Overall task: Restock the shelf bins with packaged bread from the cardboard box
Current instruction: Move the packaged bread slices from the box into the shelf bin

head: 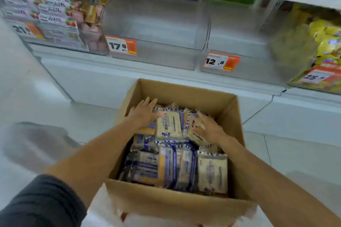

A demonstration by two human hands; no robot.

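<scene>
left hand (pixel 145 115): spreading flat over the packaged bread (pixel 168 125) in the cardboard box (pixel 166 206), lower centre of the frame.
right hand (pixel 207 128): lying along a tilted pack (pixel 193 124); I cannot tell whether its fingers are curling under.
technique: likely best squeezing 1 bunch between both palms and lifting it level.
target: the empty clear bin (pixel 156 24), upper centre.

cardboard box (pixel 177 206) top open | bread packs (pixel 168 125) packed wall to wall | clear bins (pixel 156 24) front the shelf

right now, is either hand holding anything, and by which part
A bunch of bread packs in the box is pressed between both hands: left hand flat on its left end, right hand on its right end.
</scene>
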